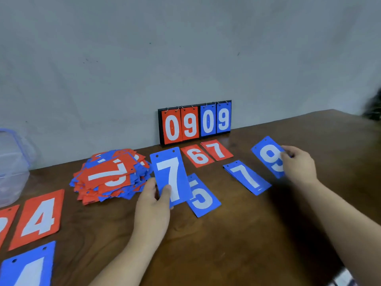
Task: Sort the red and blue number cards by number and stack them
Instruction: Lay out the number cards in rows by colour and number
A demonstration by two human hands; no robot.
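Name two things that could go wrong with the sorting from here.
The left hand holds a blue 7 card partly over the blue 5 card; set down there, it might mix the numbers. The right hand pinches the blue 9 card only at its edge, so it could slip.

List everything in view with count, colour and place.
flip scoreboard: one, black, by wall
loose card pile: one, red and blue, middle left
red 6 card: one, before scoreboard
red 7 card: one, beside it
lying blue 7 card: one, middle right
blue 5 card: one, centre
red 4 card: one, left
cropped blue card: one, bottom left
clear plastic box: one, far left
brown wooden table: one
left hand: one, holding raised blue 7 card
right hand: one, holding blue 9 card
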